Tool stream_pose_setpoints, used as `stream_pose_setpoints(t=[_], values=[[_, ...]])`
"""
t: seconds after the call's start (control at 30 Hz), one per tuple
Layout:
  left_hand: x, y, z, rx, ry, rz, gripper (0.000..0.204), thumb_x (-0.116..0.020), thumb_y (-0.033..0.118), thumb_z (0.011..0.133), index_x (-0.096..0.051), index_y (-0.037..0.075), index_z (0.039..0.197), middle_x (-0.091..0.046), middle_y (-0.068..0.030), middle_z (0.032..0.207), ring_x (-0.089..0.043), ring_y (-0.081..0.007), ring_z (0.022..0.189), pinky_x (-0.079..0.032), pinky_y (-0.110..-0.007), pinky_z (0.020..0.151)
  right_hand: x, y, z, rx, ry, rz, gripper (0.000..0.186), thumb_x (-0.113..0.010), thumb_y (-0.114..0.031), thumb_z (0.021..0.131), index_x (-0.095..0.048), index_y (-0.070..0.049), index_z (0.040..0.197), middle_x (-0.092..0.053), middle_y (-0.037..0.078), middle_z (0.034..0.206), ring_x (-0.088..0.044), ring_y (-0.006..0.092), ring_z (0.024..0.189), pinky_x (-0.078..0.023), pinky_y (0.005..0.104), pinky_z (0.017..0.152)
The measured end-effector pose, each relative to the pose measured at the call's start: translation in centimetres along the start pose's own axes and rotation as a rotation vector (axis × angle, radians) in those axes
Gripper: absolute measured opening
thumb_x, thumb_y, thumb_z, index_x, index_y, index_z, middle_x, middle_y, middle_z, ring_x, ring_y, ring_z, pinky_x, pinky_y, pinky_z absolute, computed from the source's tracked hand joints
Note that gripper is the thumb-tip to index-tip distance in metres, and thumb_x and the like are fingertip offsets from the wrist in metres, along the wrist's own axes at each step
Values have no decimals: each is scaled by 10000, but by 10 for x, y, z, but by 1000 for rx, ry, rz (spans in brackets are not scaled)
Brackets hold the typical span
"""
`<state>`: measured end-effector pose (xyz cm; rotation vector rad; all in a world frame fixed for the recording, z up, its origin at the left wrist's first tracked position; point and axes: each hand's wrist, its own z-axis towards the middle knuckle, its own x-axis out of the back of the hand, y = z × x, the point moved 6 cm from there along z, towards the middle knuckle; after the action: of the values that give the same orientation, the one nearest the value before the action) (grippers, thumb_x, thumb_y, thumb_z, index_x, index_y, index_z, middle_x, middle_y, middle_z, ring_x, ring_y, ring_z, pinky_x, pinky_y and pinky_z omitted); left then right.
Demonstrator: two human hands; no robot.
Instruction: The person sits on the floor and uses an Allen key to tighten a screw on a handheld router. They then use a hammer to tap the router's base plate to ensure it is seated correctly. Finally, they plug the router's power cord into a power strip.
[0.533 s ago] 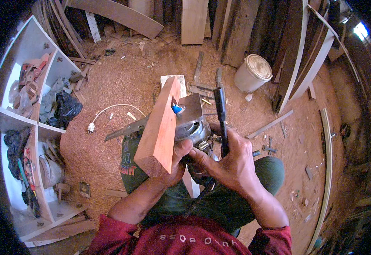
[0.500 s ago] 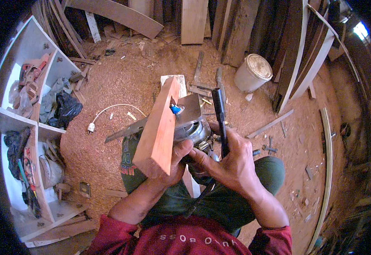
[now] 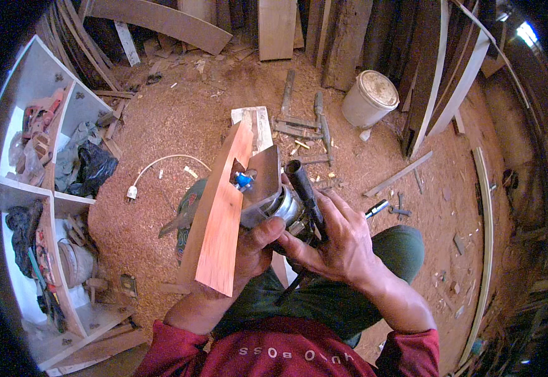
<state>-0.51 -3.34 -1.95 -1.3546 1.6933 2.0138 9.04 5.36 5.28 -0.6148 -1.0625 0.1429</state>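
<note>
Over my lap I hold a router tipped on its side, its flat metal base plate facing left. A blue router bit pokes through the base into a notch in a long reddish wooden bar, which lies along the base. My left hand is closed round the router's underside beside the bar, its thumb on the metal housing; its other fingers are mostly hidden. My right hand is closed round the router's right side, next to a black tube that points up and away.
Sawdust and shavings cover the floor around a pale cable with a plug. Ahead lie clamps and a white bucket. Wrenches lie at right, a shelf unit stands left, and boards lean at the back.
The router and wooden bar have shifted left and turned, showing more of the bar's face and the blue bit. The black tube has tilted leftward. Both hands keep their hold.
</note>
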Motion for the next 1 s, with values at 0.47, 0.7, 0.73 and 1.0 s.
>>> stream_pose_setpoints(t=[0.47, 0.7, 0.73, 1.0], values=[[12, -1, -3, 69, 74, 42, 827, -822, 407, 729, -435, 36, 1358, -577, -127, 1253, -628, -294, 1099, -546, -467, 941, 18, -1, 7, -15, -14, 67, 795, -854, -476, 669, -582, 4, 1241, -661, 179, 985, -677, 360, 915, -555, 449, 790], [10, 6, -3, -8, 44, -150, 737, -835, 372, 741, -480, 18, 1282, -624, -132, 1119, -653, -260, 1003, -560, -424, 881, 94, -47, -31, -140, 561, 896, 179, -722, -165, 783, -585, -51, 789, -506, 66, 633, -477, 155, 542, -431, 288, 497], [16, 4, -5, 12, 48, -136, 748, -837, 397, 732, -484, 17, 1271, -630, -134, 1096, -663, -260, 978, -567, -419, 865, 87, -79, -34, -164, 760, 982, 151, -649, -157, 847, -565, -68, 758, -436, 26, 549, -405, 122, 466, -395, 272, 438], [22, 5, -2, -47, 53, 50, 997, -700, 741, 692, -454, 27, 1342, -626, -192, 1167, -662, -332, 1029, -559, -524, 883, 102, -81, -30, 498, -50, 1403, 126, -711, -178, 889, -786, -78, 907, -619, 94, 690, -553, 142, 487, -369, 234, 395]])
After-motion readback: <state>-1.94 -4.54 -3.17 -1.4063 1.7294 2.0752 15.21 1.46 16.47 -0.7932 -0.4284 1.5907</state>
